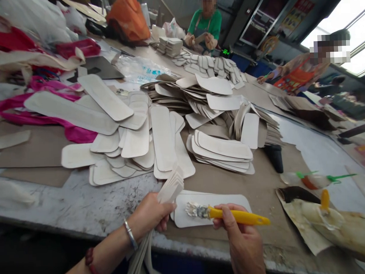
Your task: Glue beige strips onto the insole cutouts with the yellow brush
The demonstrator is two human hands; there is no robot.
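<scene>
My right hand (242, 238) grips a brush (239, 215) by its yellow handle. The brush's whitish, glue-coated bristles lie over a flat white rounded panel (214, 202) on the brown sheet in front of me. My left hand (152, 216) is closed round a bundle of white fabric strips (172, 185). Their upper ends fan out above the fist, and the long lower ends hang past the table edge. The left fingertips are beside the panel's left end; whether they touch it I cannot tell. More white panels (221, 149) lie stacked just beyond.
Loose panels (119, 143) heap at left, near pink cloth (50, 113). A stained container (341, 227) and a black cone-shaped object (274, 157) are at right. Two people work across the table, one in a green shirt (215, 24), one in an orange apron (291, 77).
</scene>
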